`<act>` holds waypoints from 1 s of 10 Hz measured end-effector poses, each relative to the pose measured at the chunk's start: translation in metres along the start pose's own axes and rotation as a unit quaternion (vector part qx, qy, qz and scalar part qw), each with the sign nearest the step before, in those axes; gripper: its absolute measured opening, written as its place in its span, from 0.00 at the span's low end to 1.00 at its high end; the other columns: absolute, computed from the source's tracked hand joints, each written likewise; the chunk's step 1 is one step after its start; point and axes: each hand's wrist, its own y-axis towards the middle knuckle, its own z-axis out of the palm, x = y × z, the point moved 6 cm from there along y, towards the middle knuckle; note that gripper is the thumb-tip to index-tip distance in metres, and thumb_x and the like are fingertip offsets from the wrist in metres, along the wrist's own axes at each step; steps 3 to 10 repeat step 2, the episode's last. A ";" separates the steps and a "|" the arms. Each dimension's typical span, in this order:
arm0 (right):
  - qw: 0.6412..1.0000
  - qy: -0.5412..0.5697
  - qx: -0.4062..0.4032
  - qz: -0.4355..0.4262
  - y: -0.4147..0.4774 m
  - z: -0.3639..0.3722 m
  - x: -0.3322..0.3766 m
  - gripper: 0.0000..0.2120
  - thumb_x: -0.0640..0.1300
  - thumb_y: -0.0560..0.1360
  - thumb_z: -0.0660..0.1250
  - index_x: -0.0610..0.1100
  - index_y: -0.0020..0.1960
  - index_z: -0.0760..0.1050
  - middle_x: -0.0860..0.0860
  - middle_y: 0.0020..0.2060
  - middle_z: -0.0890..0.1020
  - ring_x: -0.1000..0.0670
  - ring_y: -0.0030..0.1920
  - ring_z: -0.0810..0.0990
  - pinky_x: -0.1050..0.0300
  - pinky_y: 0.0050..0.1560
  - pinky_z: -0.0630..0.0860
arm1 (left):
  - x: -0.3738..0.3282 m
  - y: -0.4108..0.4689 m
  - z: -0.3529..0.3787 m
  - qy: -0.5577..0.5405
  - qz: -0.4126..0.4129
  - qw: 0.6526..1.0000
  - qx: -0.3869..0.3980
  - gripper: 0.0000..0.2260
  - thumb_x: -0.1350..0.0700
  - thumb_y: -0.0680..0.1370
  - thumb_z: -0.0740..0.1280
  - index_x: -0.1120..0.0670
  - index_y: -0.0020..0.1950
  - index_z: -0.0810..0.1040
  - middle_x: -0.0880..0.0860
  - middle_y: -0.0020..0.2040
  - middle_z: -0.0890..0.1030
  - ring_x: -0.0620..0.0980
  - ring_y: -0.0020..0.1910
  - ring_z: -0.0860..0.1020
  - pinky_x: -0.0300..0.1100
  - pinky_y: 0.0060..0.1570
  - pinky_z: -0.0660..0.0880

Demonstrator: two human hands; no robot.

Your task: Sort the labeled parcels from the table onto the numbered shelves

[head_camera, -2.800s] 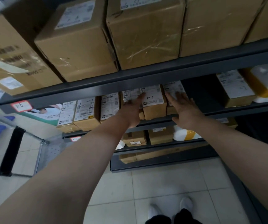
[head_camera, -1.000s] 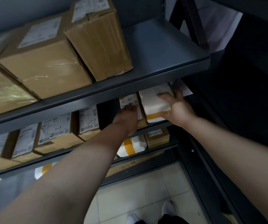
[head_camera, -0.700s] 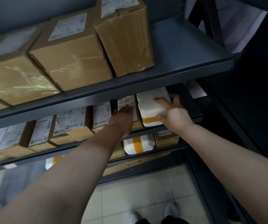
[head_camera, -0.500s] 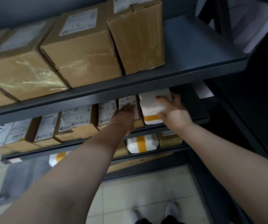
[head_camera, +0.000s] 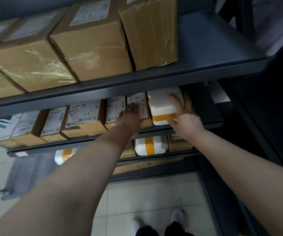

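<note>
The left hand (head_camera: 130, 117), fingers together, is lying flat on a box (head_camera: 143, 111) while the right hand (head_camera: 187, 119), fingers spread, is pressing the white parcel (head_camera: 161, 106) under them.

Pale tiled floor (head_camera: 137, 198), white shoes (head_camera: 178, 217) btm ctr, grey mat (head_camera: 26, 169) on left
</note>
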 end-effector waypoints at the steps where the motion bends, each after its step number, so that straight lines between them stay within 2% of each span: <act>1: 0.999 -0.032 -0.022 0.010 -0.015 0.000 -0.002 0.42 0.52 0.76 0.66 0.55 0.77 0.39 0.46 0.77 0.46 0.39 0.70 0.66 0.40 0.63 0.69 | 0.002 -0.010 -0.002 0.007 0.004 1.000 -0.016 0.34 0.58 0.80 0.63 0.56 0.80 0.47 0.55 0.80 0.50 0.54 0.79 0.51 0.49 0.76 0.53; 2: 0.996 -0.074 -0.051 0.015 -0.033 0.001 0.001 0.43 0.54 0.75 0.67 0.51 0.77 0.40 0.44 0.77 0.49 0.39 0.71 0.63 0.40 0.67 0.65 | 0.000 -0.022 -0.005 0.023 0.041 0.999 -0.023 0.30 0.58 0.80 0.63 0.56 0.79 0.54 0.56 0.80 0.51 0.56 0.79 0.51 0.51 0.76 0.54; 10: 0.996 -0.074 -0.051 0.015 -0.033 0.001 0.001 0.43 0.54 0.75 0.67 0.51 0.77 0.40 0.44 0.77 0.49 0.39 0.71 0.63 0.40 0.67 0.65 | 0.000 -0.022 -0.005 0.023 0.041 0.999 -0.023 0.30 0.58 0.80 0.63 0.56 0.79 0.54 0.56 0.80 0.51 0.56 0.79 0.51 0.51 0.76 0.54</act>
